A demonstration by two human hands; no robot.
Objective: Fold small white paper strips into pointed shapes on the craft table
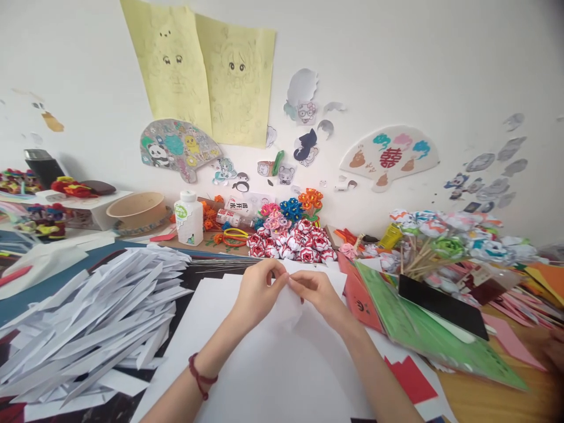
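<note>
Both hands meet above large white sheets point(211, 352) spread at the middle of the table. My left hand point(262, 289), with a dark red cord on its wrist, is closed in a pinch. My right hand point(318, 294) is pinched as well, its fingertips against those of the left. A thin, whitish piece of paper point(288, 308) hangs from the fingertips, faint against the sheets. A big heap of folded white paper strips point(114, 311) lies to the left of the sheets.
Thin wires point(220, 265) and red-white paper flowers point(304, 242) lie behind the hands, a white bottle point(188, 218) back left. At right are a green packet point(423, 329), a black phone point(443, 305), red paper point(410, 379) and flowers on sticks point(449, 247). Part of another person's hand shows at the right edge.
</note>
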